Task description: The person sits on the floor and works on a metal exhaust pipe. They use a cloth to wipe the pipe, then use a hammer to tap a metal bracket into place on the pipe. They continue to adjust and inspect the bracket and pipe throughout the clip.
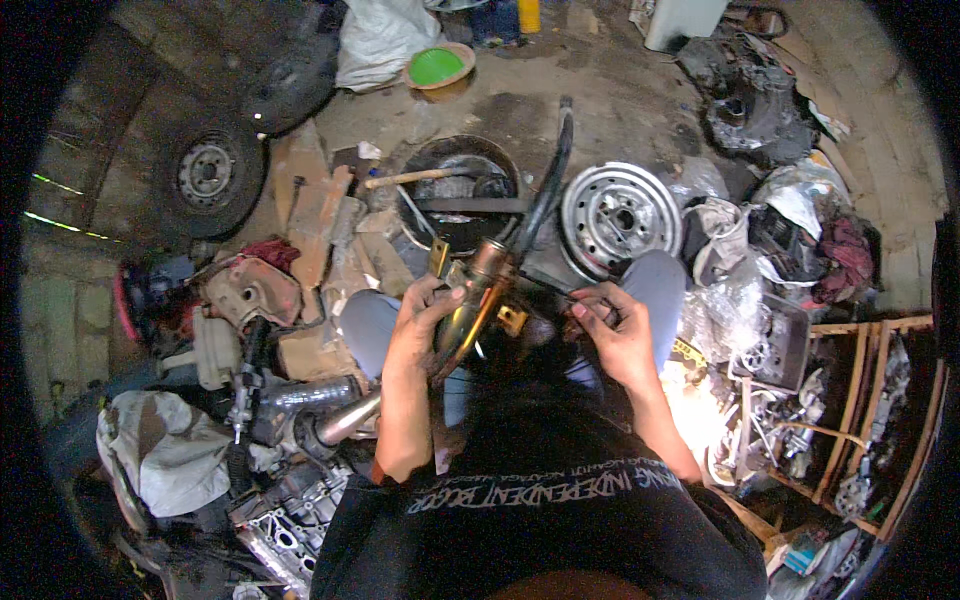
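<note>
My left hand [425, 315] is wrapped round a shiny, brass-coloured metal pipe [487, 270] with small brackets, held at a slant over my lap. A long, bent black tube [548, 190] runs on from its upper end, away from me. One gold bracket [512, 320] sticks out on the pipe's right side. My right hand [612, 325] is closed, fingers pinching a thin dark rod [548, 284] that reaches toward the pipe. Whether the rod touches the pipe, I cannot tell. The pipe's lower end is partly hidden by my left wrist.
Ahead lie a round black basin [425, 150] with a wooden-handled hammer [410, 178] across it and a steel wheel rim [622, 222]. Mounted tyres [210, 175] lean at the left. Engine parts [295, 525] crowd the near left; a wooden rack [862, 400] stands right.
</note>
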`<action>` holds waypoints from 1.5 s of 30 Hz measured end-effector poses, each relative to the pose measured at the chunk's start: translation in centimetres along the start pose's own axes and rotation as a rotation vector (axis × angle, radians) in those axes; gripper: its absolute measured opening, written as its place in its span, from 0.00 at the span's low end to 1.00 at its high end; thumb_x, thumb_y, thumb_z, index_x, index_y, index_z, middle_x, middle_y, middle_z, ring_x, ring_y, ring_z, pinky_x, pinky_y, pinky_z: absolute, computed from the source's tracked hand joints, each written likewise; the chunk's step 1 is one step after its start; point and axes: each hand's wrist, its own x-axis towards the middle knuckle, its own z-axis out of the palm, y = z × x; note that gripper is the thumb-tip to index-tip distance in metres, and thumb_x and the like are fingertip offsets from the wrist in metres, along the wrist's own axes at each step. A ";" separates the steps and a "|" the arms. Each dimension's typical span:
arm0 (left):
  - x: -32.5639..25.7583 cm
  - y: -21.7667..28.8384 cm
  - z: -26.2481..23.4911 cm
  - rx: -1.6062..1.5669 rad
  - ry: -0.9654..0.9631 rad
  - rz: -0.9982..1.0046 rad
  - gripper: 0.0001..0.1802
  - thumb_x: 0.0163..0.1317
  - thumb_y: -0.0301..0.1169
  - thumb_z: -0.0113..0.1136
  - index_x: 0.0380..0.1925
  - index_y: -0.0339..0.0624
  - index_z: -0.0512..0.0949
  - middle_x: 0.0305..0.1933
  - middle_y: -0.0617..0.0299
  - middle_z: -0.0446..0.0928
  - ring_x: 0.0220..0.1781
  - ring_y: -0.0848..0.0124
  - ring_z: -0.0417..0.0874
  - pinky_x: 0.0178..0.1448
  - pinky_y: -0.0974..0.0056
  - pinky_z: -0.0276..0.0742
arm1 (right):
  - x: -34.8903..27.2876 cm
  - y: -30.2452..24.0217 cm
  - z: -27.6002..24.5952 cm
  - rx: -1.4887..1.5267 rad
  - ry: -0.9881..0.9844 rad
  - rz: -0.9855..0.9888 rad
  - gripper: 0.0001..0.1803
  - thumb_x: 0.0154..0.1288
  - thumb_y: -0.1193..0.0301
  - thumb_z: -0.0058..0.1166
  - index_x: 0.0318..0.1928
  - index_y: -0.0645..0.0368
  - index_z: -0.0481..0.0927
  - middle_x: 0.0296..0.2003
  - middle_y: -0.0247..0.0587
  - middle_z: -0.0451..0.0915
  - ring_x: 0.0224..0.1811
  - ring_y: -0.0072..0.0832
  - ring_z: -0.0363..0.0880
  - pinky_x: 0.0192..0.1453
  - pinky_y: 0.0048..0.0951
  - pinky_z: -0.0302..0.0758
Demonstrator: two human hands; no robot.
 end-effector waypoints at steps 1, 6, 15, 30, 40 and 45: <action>-0.5 0.8 -0.5 -0.046 0.086 0.008 0.25 0.56 0.28 0.68 0.54 0.33 0.74 0.38 0.55 0.81 0.40 0.65 0.83 0.41 0.64 0.80 | 0.2 0.1 0.0 0.077 -0.017 0.018 0.09 0.63 0.83 0.56 0.45 0.66 0.78 0.43 0.40 0.82 0.44 0.25 0.81 0.49 0.24 0.77; -2.4 5.2 -6.9 -0.334 -0.223 0.133 0.36 0.52 0.49 0.66 0.53 0.32 0.71 0.34 0.49 0.80 0.22 0.59 0.80 0.18 0.59 0.74 | 0.9 -0.3 2.2 0.276 0.028 -0.167 0.07 0.67 0.74 0.59 0.40 0.66 0.79 0.30 0.33 0.80 0.32 0.17 0.74 0.37 0.21 0.70; -4.6 4.9 -7.5 -0.867 -0.610 0.383 0.25 0.70 0.47 0.48 0.51 0.35 0.69 0.25 0.65 0.65 0.17 0.73 0.69 0.36 0.65 0.62 | -0.8 -1.2 3.6 0.249 -0.085 -0.199 0.06 0.66 0.74 0.58 0.38 0.65 0.79 0.30 0.37 0.78 0.31 0.23 0.76 0.36 0.25 0.72; -3.6 3.4 -4.6 -0.436 -0.282 0.468 0.22 0.65 0.48 0.58 0.41 0.38 0.76 0.29 0.56 0.75 0.21 0.62 0.74 0.23 0.61 0.68 | -0.6 -0.3 2.4 0.558 -0.060 -0.133 0.06 0.65 0.79 0.59 0.42 0.66 0.78 0.32 0.37 0.80 0.35 0.22 0.78 0.37 0.26 0.75; -3.6 0.8 1.0 0.090 0.270 0.636 0.18 0.59 0.30 0.69 0.46 0.38 0.75 0.35 0.61 0.81 0.33 0.79 0.78 0.36 0.74 0.71 | -0.7 -3.4 3.7 0.425 -0.060 -0.095 0.09 0.60 0.86 0.60 0.41 0.71 0.77 0.32 0.41 0.81 0.32 0.26 0.81 0.39 0.27 0.79; -3.6 -0.5 2.8 0.138 0.226 0.599 0.13 0.62 0.23 0.65 0.45 0.36 0.74 0.34 0.62 0.82 0.33 0.82 0.77 0.36 0.74 0.70 | 0.0 -3.8 4.8 0.160 -0.054 -0.146 0.11 0.59 0.87 0.60 0.43 0.71 0.78 0.43 0.47 0.83 0.43 0.27 0.83 0.47 0.27 0.81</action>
